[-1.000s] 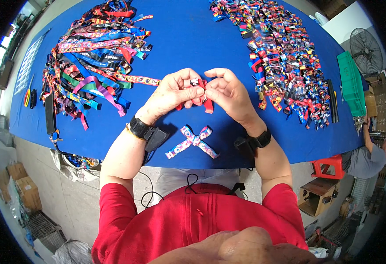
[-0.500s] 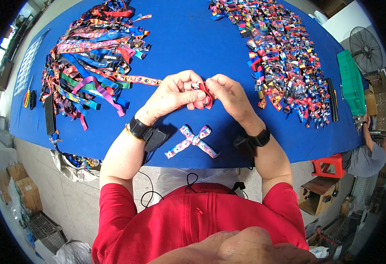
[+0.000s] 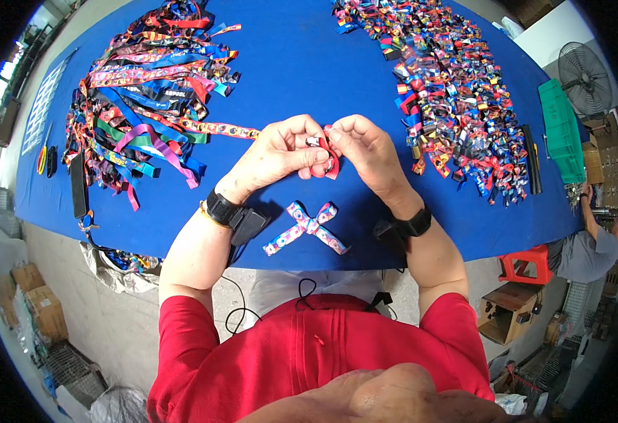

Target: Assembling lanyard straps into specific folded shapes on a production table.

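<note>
Between my two hands, above the middle of the blue table, is a red patterned ribbon [image 3: 332,166] folded into a small loop. My left hand [image 3: 289,149] pinches it between thumb and fingers, hiding part of it. Thumb and forefinger of my right hand [image 3: 360,144] are closed on the ribbon's upper right part. A finished-looking pink and blue ribbon bow [image 3: 312,225] lies flat on the cloth between my forearms, touched by neither hand. One patterned ribbon strip [image 3: 223,130] stretches from the left pile to just behind my left hand.
Loose ribbon strips [image 3: 150,106] are heaped at the left on the blue tablecloth [image 3: 288,56]. Many tied ribbon bows [image 3: 457,99] cover the right side. Scissors [image 3: 42,159] lie at the left edge. A green crate [image 3: 561,130] and a fan [image 3: 585,79] stand at the right, near another person's arm [image 3: 591,225].
My right hand's fingers have shifted slightly on the red ribbon, and it has turned a little. My left hand and the bow on the table stay almost still.
</note>
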{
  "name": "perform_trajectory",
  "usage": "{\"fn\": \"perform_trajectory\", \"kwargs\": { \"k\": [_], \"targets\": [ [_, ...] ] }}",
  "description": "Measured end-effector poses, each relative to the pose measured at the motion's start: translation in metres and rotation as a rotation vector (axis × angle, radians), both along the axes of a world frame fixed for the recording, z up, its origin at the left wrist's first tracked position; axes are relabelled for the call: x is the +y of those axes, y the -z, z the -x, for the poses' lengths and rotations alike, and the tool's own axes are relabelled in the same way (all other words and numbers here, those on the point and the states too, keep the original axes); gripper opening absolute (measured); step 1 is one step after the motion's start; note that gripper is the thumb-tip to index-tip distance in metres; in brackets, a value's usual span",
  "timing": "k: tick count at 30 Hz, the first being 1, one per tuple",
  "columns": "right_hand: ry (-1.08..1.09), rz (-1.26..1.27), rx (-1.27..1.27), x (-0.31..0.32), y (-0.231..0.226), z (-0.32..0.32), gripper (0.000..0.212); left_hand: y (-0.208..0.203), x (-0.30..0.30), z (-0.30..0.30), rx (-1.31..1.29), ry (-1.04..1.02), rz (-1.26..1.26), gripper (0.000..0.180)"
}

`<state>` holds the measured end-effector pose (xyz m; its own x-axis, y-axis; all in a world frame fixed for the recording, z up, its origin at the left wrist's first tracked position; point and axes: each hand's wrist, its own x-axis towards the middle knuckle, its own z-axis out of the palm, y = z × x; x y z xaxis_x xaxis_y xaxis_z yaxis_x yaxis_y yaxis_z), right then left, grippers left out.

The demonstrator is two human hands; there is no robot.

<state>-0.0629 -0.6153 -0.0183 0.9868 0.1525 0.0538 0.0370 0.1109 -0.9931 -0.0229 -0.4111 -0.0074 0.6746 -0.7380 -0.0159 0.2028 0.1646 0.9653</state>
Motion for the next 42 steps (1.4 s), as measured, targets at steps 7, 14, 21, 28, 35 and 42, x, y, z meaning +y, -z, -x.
{"fn": "perform_trajectory", "kwargs": {
  "k": [7, 14, 21, 28, 35, 42],
  "targets": [
    [0.101, 0.004, -0.082, -0.004, -0.005, 0.000, 0.014, 0.004, -0.001, -0.005, 0.041, -0.169, 0.017, 0.010],
    [0.052, -0.131, -0.165, -0.004, -0.019, 0.008, 0.013, 0.007, 0.004, -0.009, 0.095, -0.183, 0.122, 0.011],
    [-0.204, -0.341, -0.557, 0.015, -0.102, 0.027, 0.024, 0.012, 0.005, -0.015, 0.116, -0.180, 0.221, 0.012],
    [-0.539, -0.802, -0.774, 0.036, -0.158, 0.061, 0.038, 0.016, 0.008, -0.018, 0.056, -0.221, 0.138, 0.012],
    [-0.502, -1.115, -0.827, 0.051, -0.163, 0.081, 0.047, 0.020, 0.007, -0.024, 0.039, -0.254, 0.100, 0.010],
    [-0.445, -1.115, -0.812, 0.034, -0.170, 0.084, 0.051, 0.021, 0.007, -0.024, 0.024, -0.225, 0.086, 0.011]
  ]
}}
